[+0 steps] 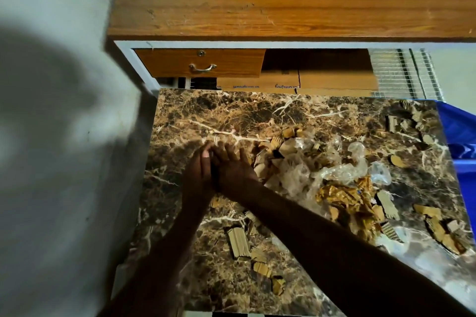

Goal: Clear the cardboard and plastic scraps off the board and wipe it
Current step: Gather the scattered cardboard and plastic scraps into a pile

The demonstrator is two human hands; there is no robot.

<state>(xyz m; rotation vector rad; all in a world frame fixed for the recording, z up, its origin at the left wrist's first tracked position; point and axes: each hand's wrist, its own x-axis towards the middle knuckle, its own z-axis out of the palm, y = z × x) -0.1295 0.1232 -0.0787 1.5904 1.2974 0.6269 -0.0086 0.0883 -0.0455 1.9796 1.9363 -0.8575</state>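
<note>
A brown marble-patterned board (231, 113) fills the lower middle of the view. Cardboard scraps (238, 242) lie scattered over it, and crumpled clear plastic (334, 170) is heaped with more cardboard and a gold wrapper (342, 197) at centre right. My left hand (198, 170) and my right hand (231, 165) lie side by side on the board's left part, fingers straight and pressed flat to the surface, just left of the heap. Neither hand holds anything.
A wooden desk (283, 0) with a drawer (201, 63) stands beyond the board, with cardboard boxes (322, 80) under it. A grey wall (64, 136) runs along the left. A blue bin or bag (461, 152) sits at the board's right edge, with a wire grid (401, 72) behind.
</note>
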